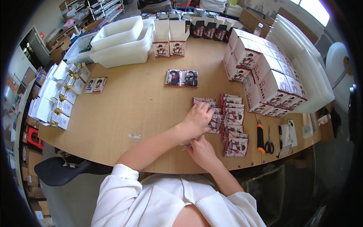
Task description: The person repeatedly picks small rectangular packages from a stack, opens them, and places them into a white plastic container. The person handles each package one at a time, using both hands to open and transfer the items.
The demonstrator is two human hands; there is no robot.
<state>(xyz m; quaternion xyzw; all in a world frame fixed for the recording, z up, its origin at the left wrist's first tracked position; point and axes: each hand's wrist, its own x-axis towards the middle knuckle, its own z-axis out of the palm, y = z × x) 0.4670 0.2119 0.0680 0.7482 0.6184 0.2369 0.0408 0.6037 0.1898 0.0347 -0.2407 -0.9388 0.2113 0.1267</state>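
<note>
My left hand reaches over a group of red-and-white printed packets, its fingers bent and closed on a packet at the group's left side. Just below it, close to my body, my right hand is closed with thumb and fingers together. A small pale piece shows at its fingertips, but most of it is hidden. To the right of both hands runs a column of overlapping flat packets with the same print. Farther off, two stacks of picture cards lie side by side.
Small printed boxes are stacked at the right, beside white plastic bins. Scissors, an orange-black cutter and a phone lie near the right edge. Two open boxes stand at the back; white cartons line the left.
</note>
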